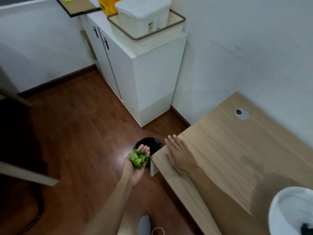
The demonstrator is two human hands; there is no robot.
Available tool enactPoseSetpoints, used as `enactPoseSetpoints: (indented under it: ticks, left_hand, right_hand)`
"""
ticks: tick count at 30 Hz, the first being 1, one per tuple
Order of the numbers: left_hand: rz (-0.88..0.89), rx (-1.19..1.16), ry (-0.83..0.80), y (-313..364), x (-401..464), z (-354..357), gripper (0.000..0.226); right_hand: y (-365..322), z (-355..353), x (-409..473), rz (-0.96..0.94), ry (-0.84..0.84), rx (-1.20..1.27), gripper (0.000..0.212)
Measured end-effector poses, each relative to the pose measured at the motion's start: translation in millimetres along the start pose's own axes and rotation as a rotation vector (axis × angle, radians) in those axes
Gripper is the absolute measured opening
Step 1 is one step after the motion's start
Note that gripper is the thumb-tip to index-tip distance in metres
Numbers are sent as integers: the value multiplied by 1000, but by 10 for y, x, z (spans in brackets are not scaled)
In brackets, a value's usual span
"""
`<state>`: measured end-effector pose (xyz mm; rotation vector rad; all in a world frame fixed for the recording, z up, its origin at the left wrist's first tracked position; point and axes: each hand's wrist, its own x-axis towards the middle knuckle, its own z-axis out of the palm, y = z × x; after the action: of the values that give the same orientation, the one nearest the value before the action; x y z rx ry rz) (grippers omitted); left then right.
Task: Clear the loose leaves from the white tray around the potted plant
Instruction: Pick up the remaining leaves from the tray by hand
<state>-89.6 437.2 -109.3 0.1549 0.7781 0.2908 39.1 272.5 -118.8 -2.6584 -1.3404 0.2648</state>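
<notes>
My left hand (135,164) is cupped palm up and holds a pile of loose green leaves (138,159). It hovers over the wooden floor, just in front of a black round bin (152,145) that stands beside the table corner. My right hand (177,154) lies flat, fingers spread, on the corner of the light wooden table (228,150) and holds nothing. The white tray (288,211) shows only partly at the bottom right edge, with a dark pot base inside it. The plant itself is out of view.
A white cabinet (149,78) stands against the wall beyond the bin, with a white basket (147,31) and a lidded box on top. The table has a cable hole (242,113). A dark chair frame (25,175) is at the left. The floor is dark wood.
</notes>
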Motion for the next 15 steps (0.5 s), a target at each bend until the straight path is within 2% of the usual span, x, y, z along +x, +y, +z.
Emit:
enactPoseSetpoints:
  ticks: [4,9,15]
  left_hand:
    - [15,-1,38,238,322,-93,46]
    - [23,11,83,447,747,-186,51]
    - [-25,28,156,494,1375,-274,43]
  right_hand:
    - [-34,-45,334,-29,39,-30,43]
    - [-83,-98,680,54,38,-76,45]
    - [-63,-88,882,93,10,-24,45]
